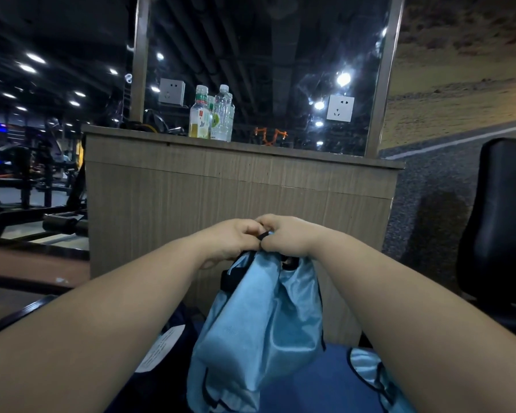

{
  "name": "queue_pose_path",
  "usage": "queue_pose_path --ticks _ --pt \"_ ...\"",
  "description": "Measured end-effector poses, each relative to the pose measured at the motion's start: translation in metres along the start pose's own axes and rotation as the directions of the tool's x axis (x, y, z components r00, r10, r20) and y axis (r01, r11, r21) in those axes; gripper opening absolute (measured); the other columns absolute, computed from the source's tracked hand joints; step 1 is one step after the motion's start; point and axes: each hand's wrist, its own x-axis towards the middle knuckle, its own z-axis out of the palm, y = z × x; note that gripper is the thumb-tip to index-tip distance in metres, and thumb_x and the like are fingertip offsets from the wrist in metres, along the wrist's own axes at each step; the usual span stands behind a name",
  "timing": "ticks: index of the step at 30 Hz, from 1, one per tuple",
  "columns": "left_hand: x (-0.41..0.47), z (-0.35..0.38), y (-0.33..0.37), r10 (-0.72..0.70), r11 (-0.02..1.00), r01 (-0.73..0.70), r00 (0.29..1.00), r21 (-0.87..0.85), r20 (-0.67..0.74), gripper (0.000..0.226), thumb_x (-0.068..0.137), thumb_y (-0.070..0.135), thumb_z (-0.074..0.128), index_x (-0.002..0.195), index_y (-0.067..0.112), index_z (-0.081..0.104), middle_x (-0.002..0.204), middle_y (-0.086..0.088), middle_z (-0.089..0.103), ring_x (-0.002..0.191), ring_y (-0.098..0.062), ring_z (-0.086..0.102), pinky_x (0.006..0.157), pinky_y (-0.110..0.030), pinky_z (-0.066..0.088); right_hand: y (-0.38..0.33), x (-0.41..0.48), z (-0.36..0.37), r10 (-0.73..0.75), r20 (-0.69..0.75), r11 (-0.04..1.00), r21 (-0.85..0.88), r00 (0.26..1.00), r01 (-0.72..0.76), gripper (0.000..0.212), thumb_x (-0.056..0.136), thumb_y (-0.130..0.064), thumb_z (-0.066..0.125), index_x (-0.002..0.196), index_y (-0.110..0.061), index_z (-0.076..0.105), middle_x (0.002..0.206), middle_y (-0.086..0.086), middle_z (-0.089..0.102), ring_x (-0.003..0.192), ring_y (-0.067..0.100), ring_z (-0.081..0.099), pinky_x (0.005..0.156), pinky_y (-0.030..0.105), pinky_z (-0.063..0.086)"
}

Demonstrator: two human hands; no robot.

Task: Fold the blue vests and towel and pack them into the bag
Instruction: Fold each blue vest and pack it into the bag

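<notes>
Head view: left hand (236, 240) and right hand (287, 236) raised knuckle to knuckle, fingers curled, both pinching the black-trimmed top of a light-blue vest (259, 323). Hanging straight down between the forearms, before a wood-panelled counter (236, 189). Below left, a dark bag (188, 326) with a white label. Below right, a second light-blue vest (367, 368) on a darker blue surface (319, 383). On the counter, drink bottles (212, 114). At right, a black chair (501, 219).

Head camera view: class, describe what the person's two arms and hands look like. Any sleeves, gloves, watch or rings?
The left forearm and right forearm are bare as far as the frame shows, with no sleeve in view. The left hand and right hand wear no gloves. No watch, bracelet or ring shows on the wrists or visible fingers.
</notes>
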Motion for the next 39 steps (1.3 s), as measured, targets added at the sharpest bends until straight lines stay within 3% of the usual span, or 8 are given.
queue_pose_path --ticks 3,7,11,18,25,30,35,39 --pt "0.001 -0.002 -0.004 0.041 0.995 -0.039 0.999 0.090 -0.018 0.021 0.082 0.000 0.063 0.092 0.018 0.062 0.081 0.000 0.065 0.067 -0.010 0.059 0.061 -0.022 0.046 0.000 0.001 0.001 0.026 0.017 0.995 -0.098 1.000 -0.024 0.031 0.091 -0.021 0.051 0.121 -0.019 0.059 0.108 0.002 0.062 0.097 0.020 0.061 0.076 0.030 0.047" --pt "0.005 0.003 -0.003 0.062 0.914 -0.054 0.998 0.401 -0.005 0.026 0.076 0.004 0.066 0.086 0.024 0.053 0.071 0.007 0.057 0.054 -0.005 0.051 0.053 -0.021 0.041 0.004 0.007 0.005 0.032 -0.019 0.976 -0.213 0.999 -0.036 0.011 0.087 -0.028 0.053 0.090 -0.021 0.062 0.084 -0.002 0.063 0.084 0.021 0.063 0.066 0.030 0.046" --pt "0.006 0.003 -0.004 0.038 0.874 -0.043 0.999 0.484 0.020 0.027 0.076 0.008 0.068 0.087 0.028 0.053 0.076 0.008 0.062 0.064 -0.009 0.055 0.059 -0.025 0.044 0.012 0.002 0.005 0.058 -0.040 0.965 -0.255 0.998 -0.066 0.026 0.081 -0.049 0.062 0.088 -0.024 0.067 0.065 -0.005 0.061 0.062 0.015 0.061 0.059 0.026 0.048" --pt "0.005 0.004 -0.011 -0.057 0.796 0.004 0.996 0.605 0.068 0.016 0.078 0.015 0.068 0.083 0.024 0.055 0.078 0.005 0.059 0.075 -0.015 0.059 0.064 -0.026 0.046 0.018 0.003 0.004 0.039 -0.098 0.912 -0.402 0.994 -0.076 0.044 0.078 -0.072 0.060 0.069 -0.029 0.059 0.069 -0.010 0.059 0.069 0.008 0.056 0.059 0.027 0.042" --pt "0.000 -0.005 -0.039 -0.226 0.903 0.169 0.969 0.394 0.102 0.039 0.076 0.011 0.073 0.109 0.028 0.061 0.100 0.003 0.071 0.090 -0.015 0.070 0.080 -0.031 0.058 0.028 0.000 0.000 0.038 -0.196 0.877 -0.463 0.980 -0.126 0.050 0.081 -0.076 0.051 0.089 -0.030 0.069 0.078 -0.011 0.061 0.084 0.015 0.060 0.073 0.032 0.048" --pt "-0.004 -0.002 -0.060 -0.296 0.954 0.284 0.946 0.095 0.136 0.054 0.075 0.002 0.074 0.122 0.021 0.055 0.113 -0.006 0.069 0.100 -0.024 0.069 0.083 -0.040 0.059 0.047 0.000 0.000 0.119 -0.236 0.863 -0.455 0.965 -0.217 0.054 0.081 -0.077 0.049 0.082 -0.026 0.066 0.078 -0.008 0.061 0.081 0.016 0.060 0.067 0.031 0.047" --pt "-0.006 -0.007 -0.078 -0.367 0.927 0.349 0.919 0.136 0.143 0.033 0.080 0.002 0.065 0.112 0.011 0.063 0.105 -0.013 0.073 0.096 -0.029 0.071 0.089 -0.046 0.057 0.074 -0.002 0.001 0.254 -0.267 0.844 -0.408 0.930 -0.348 0.057 0.081 -0.076 0.052 0.075 -0.020 0.061 0.079 -0.003 0.062 0.076 0.016 0.059 0.065 0.031 0.048" --pt "-0.005 -0.015 -0.092 -0.414 0.907 0.421 0.899 -0.025 0.140 0.024 0.090 0.010 0.066 0.114 0.008 0.065 0.104 -0.014 0.074 0.097 -0.030 0.071 0.092 -0.046 0.055 0.096 -0.001 0.011 0.343 -0.242 0.826 -0.382 0.908 -0.414 0.057 0.081 -0.075 0.053 0.075 -0.019 0.059 0.080 -0.001 0.061 0.078 0.019 0.060 0.069 0.033 0.050"
